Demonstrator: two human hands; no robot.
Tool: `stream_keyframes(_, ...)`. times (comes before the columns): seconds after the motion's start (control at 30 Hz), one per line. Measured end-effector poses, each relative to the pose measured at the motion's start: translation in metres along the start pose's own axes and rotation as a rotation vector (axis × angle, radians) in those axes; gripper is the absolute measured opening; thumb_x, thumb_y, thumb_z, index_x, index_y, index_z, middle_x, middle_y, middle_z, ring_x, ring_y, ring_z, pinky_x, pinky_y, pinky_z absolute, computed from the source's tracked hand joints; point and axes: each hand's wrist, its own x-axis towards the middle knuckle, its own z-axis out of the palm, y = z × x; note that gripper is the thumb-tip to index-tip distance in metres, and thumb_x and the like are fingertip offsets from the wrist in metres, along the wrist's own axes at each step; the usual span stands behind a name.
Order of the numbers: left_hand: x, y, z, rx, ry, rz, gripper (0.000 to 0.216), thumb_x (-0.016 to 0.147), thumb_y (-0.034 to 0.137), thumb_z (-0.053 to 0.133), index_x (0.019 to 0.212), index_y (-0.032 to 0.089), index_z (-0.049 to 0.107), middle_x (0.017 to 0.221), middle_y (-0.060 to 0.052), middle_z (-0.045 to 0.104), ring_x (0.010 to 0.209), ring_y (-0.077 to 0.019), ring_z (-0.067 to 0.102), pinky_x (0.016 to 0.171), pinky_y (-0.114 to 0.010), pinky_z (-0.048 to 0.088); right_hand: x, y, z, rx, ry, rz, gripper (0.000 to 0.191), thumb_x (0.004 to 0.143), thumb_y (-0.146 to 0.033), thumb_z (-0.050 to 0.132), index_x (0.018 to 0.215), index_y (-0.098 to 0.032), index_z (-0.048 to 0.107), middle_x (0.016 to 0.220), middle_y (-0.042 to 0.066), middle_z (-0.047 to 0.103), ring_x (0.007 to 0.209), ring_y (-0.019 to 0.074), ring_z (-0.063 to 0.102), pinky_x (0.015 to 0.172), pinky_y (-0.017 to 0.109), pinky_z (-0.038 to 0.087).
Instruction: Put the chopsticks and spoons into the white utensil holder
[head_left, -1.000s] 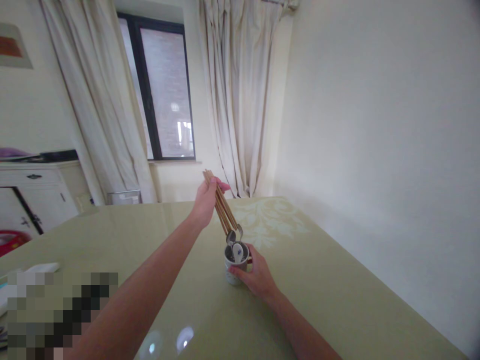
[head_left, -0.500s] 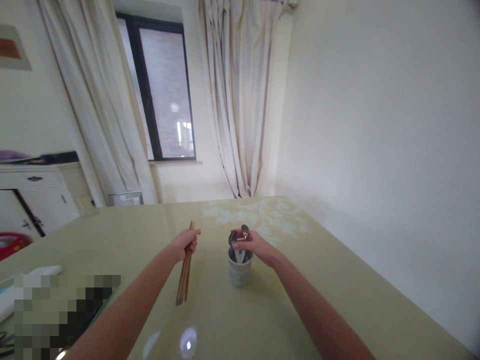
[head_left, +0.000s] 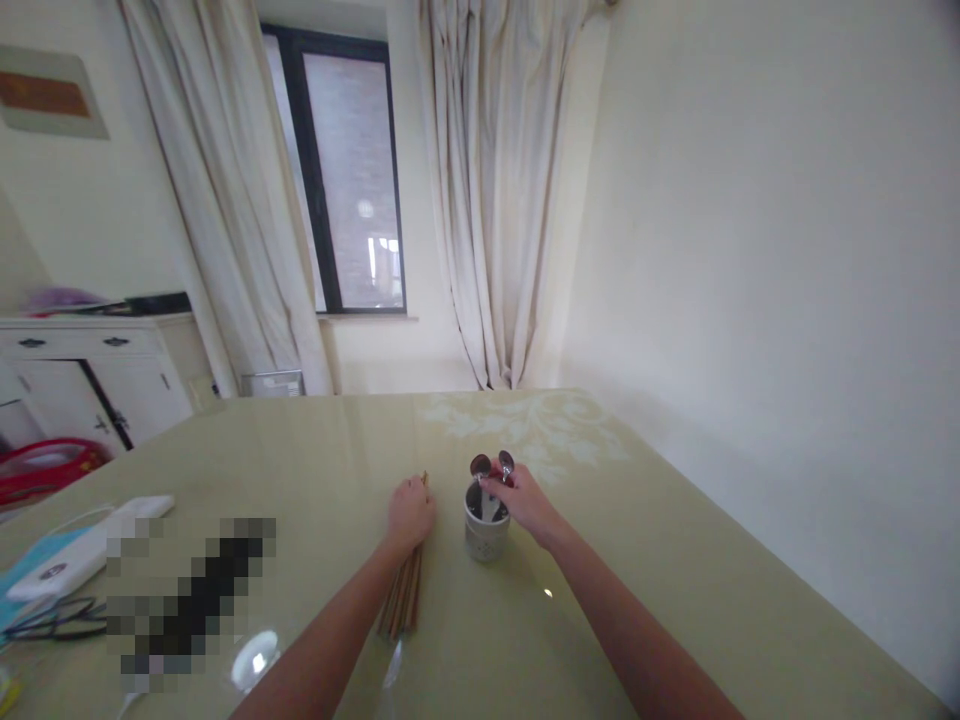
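Note:
My left hand point(head_left: 410, 515) is closed over a bundle of wooden chopsticks point(head_left: 401, 602), low at the table surface; their near ends point toward me. Just to the right stands a pale patterned cup point(head_left: 486, 541), upright on the table. Metal spoons point(head_left: 481, 466) rise out of it, bowls up, along with a white handle. My right hand point(head_left: 519, 497) pinches the spoons above the cup's rim. The fingertips behind the spoon bowls are partly hidden.
The glass-topped table point(head_left: 600, 600) runs to the curtains and the right wall. At left lie a white device point(head_left: 94, 550), a blue item beneath it, glasses point(head_left: 60, 618) and a blurred-out dark object point(head_left: 202, 590). A white cabinet point(head_left: 142, 370) stands beyond.
My left hand has lowered the chopsticks to the table and turned palm down over them. My right hand stays at the cup, its grip now on the spoons. The view has swung left.

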Motion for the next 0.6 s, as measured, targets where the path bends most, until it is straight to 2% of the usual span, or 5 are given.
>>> stream_keyframes(0.2,-0.016,0.006,-0.007,-0.043,0.098,0.123,0.043,0.097,0.023,0.052,0.133,0.002,0.062,0.151,-0.035,0.054,0.146,-0.0458,0.048,0.119,-0.062,0.036,0.004,0.001,0.001,-0.038,0.022,-0.059,0.028,0.081,-0.044,0.074,0.095,-0.019,0.079,0.091,0.007,0.081,0.088,0.0270,0.074,0.084,0.038,0.054)
stream_keyframes(0.3,-0.027,0.018,-0.005,-0.165,0.093,0.242,0.050,0.109,0.037,0.036,0.149,0.012,0.054,0.153,-0.023,0.060,0.145,-0.0325,0.055,0.122,-0.051,0.039,0.005,0.002,0.002,-0.086,0.056,-0.063,0.025,0.082,-0.041,0.073,0.089,-0.018,0.080,0.084,0.007,0.080,0.080,0.0254,0.072,0.079,0.036,0.054)
stream_keyframes(0.37,-0.038,0.026,-0.001,-0.339,0.004,0.364,0.054,0.112,0.048,0.030,0.153,0.019,0.052,0.151,-0.017,0.064,0.139,-0.0259,0.061,0.117,-0.043,0.047,0.005,0.001,0.001,-0.117,0.073,-0.059,0.023,0.082,-0.039,0.073,0.085,-0.018,0.080,0.079,0.006,0.079,0.076,0.0247,0.071,0.075,0.035,0.053)
stream_keyframes(0.5,-0.054,0.037,0.008,-0.637,-0.201,0.557,0.076,0.092,0.061,0.072,0.153,0.020,0.052,0.151,-0.018,0.064,0.133,-0.0320,0.066,0.108,-0.044,0.054,0.003,-0.006,0.000,-0.160,0.092,-0.068,0.018,0.081,-0.033,0.072,0.084,-0.019,0.082,0.078,0.006,0.080,0.078,0.0262,0.072,0.076,0.036,0.053)
stream_keyframes(0.6,-0.055,0.042,0.011,-0.666,-0.238,0.530,0.075,0.087,0.056,0.080,0.147,0.019,0.055,0.142,-0.019,0.070,0.125,-0.0317,0.070,0.106,-0.045,0.056,0.002,-0.014,-0.001,-0.182,0.099,-0.101,0.014,0.079,-0.027,0.073,0.084,-0.021,0.083,0.084,0.006,0.082,0.086,0.0273,0.074,0.081,0.036,0.055)
